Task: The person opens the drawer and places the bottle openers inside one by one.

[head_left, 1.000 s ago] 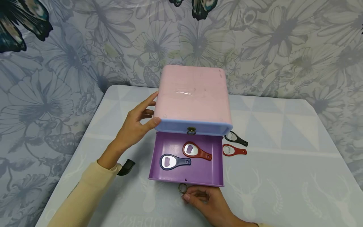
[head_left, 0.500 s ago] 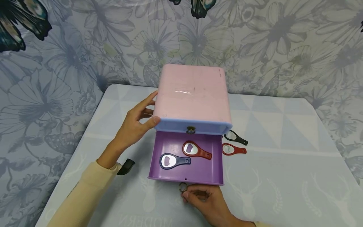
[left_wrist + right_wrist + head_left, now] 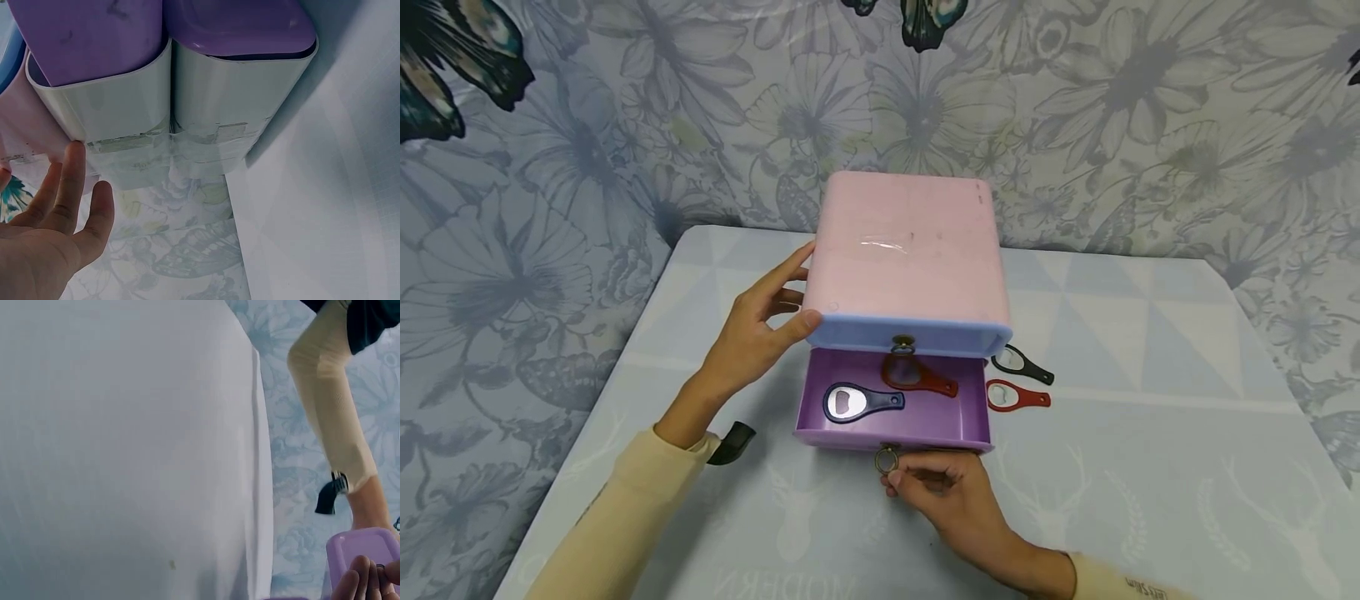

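A small drawer cabinet with a pink top (image 3: pixel 910 250) stands on the table. My left hand (image 3: pixel 748 333) rests against its left side, thumb at the front corner, fingers fairly straight; the left wrist view shows these fingers (image 3: pixel 74 181) beside the stacked shells. Below the blue drawer front (image 3: pixel 850 332), a purple drawer (image 3: pixel 805 408) is pulled partway out. Inside it lie a dark blue bottle opener (image 3: pixel 880 402) and a red bottle opener (image 3: pixel 936 382), the latter partly shaded beneath the cabinet. My right hand (image 3: pixel 958 496) pinches the purple drawer's ring pull (image 3: pixel 886 460) between thumb and fingers.
Right of the cabinet, a black bottle opener (image 3: pixel 1033 369) and another red bottle opener (image 3: pixel 1028 398) lie on the table (image 3: pixel 1150 467). A flower-patterned wall (image 3: pixel 1075 167) rises behind. A black strap piece (image 3: pixel 732 443) sticks out by the left sleeve.
The purple drawer has slid inward toward the cabinet, carrying both openers back with it. My right hand has moved forward with the ring pull. My left hand has stayed against the cabinet.
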`<action>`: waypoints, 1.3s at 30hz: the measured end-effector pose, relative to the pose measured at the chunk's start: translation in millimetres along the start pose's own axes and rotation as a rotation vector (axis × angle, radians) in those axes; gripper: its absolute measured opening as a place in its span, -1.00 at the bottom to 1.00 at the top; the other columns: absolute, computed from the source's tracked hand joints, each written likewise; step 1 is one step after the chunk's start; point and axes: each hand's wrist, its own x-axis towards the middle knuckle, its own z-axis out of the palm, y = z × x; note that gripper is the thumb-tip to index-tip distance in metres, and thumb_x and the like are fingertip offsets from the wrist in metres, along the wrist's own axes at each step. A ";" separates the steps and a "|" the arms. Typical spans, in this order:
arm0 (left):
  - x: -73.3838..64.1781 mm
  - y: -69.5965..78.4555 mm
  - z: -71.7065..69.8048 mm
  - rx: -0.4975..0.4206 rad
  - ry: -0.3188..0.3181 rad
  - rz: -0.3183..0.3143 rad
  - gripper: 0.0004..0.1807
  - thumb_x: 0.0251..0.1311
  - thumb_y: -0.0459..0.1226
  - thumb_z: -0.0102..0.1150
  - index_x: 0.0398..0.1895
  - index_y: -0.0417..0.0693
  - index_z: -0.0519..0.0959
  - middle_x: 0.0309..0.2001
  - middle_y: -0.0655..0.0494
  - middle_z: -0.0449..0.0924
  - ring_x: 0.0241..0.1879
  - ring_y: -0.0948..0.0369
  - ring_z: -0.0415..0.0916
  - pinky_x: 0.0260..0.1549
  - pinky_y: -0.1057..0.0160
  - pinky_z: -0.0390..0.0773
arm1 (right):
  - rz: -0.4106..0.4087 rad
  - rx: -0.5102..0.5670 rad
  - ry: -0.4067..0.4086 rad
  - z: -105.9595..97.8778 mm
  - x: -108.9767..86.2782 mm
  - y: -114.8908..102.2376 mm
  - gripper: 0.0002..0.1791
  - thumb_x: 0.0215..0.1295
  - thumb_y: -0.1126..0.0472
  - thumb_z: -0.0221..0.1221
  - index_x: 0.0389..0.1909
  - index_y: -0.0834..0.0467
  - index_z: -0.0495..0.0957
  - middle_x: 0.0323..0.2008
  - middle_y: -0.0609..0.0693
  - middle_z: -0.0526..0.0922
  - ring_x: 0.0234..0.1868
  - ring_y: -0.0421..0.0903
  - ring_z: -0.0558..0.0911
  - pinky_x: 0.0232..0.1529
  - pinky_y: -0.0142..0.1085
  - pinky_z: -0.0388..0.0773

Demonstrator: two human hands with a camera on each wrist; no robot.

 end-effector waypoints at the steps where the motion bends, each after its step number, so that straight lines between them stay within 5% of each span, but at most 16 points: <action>1: -0.2 -0.1 -0.3 -0.002 0.001 0.001 -0.22 0.29 0.14 0.22 0.54 0.52 0.15 0.29 0.00 0.46 0.02 0.07 0.60 0.19 -0.07 0.51 | 0.007 0.008 -0.001 -1.4 3.0 -0.6 -0.88 0.36 0.36 0.23 -0.27 0.29 0.73 -0.34 0.34 0.71 -0.27 -0.16 0.74 -0.18 -0.24 0.72; 24: 0.1 -0.4 0.5 0.000 -0.001 -0.010 -0.22 0.27 0.21 0.19 0.53 0.56 0.14 0.29 0.02 0.44 0.03 0.10 0.60 0.18 -0.03 0.52 | 0.070 0.012 0.000 -27.6 55.3 -0.1 -0.86 0.37 0.36 0.20 -0.27 0.36 0.69 -0.23 0.45 0.69 -0.22 0.03 0.78 -0.07 -0.23 0.70; 33: 0.3 0.8 -0.2 0.003 -0.005 -0.008 -0.21 0.27 0.22 0.19 0.54 0.54 0.13 0.29 0.02 0.44 0.03 0.11 0.60 0.19 -0.03 0.51 | 0.071 0.023 0.024 -30.9 67.0 1.1 -0.86 0.36 0.39 0.20 -0.24 0.42 0.67 -0.25 0.36 0.72 -0.26 -0.09 0.77 -0.08 -0.22 0.71; 39: 0.1 1.2 0.1 0.003 -0.005 -0.007 -0.21 0.28 0.22 0.18 0.54 0.55 0.13 0.29 0.01 0.44 0.03 0.10 0.60 0.20 -0.04 0.51 | 0.087 0.027 0.033 -33.3 73.2 1.9 -0.86 0.35 0.39 0.18 -0.22 0.38 0.68 -0.25 0.39 0.71 -0.24 0.06 0.77 -0.06 -0.23 0.70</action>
